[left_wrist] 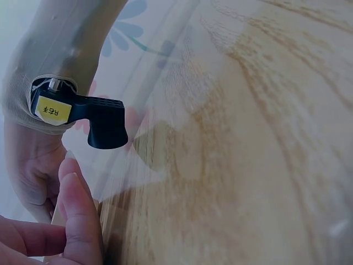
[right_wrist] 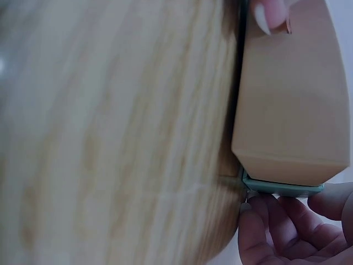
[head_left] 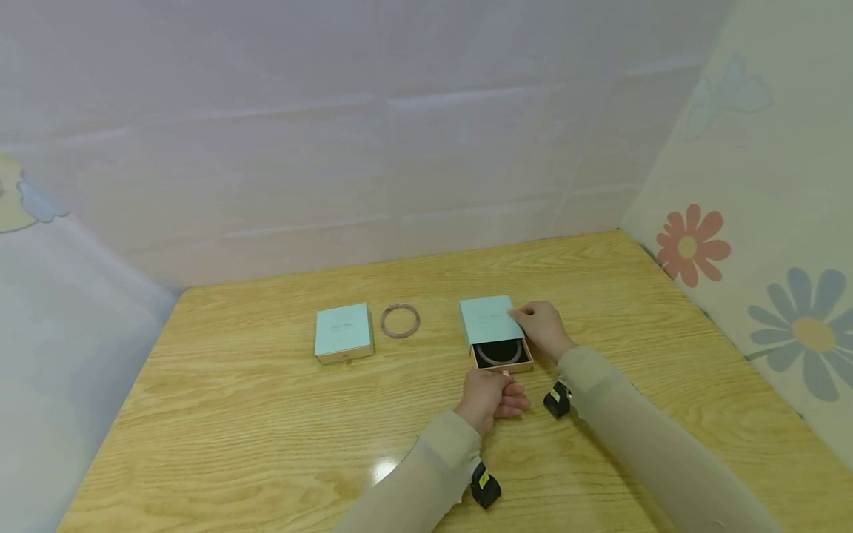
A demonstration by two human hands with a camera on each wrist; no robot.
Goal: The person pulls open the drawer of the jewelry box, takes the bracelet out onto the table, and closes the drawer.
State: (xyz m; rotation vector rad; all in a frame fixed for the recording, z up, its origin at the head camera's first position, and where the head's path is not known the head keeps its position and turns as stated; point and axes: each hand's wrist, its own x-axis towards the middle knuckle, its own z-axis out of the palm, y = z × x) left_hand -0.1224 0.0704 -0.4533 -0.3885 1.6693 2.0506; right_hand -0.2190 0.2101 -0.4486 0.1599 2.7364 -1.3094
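A slide-out gift box has a pale mint sleeve (head_left: 489, 318) and stands right of the table's middle. Its peach-edged drawer (head_left: 525, 364) is partly out toward me, and a greyish bangle (head_left: 501, 362) lies on its black lining. At the front of the drawer, my left hand (head_left: 492, 398) pinches the small pull tab; one fingertip (right_wrist: 267, 14) shows there in the right wrist view. My right hand (head_left: 543, 327) grips the sleeve's right side, thumb on top and fingers low at its edge.
Left of the open box, a second bangle (head_left: 400, 321) lies flat on the wooden table (head_left: 253, 414). Beside it sits a closed mint box (head_left: 343, 329). Behind the table hangs a pale cloth (head_left: 400, 163), with a flower-printed one (head_left: 766, 222) at the right.
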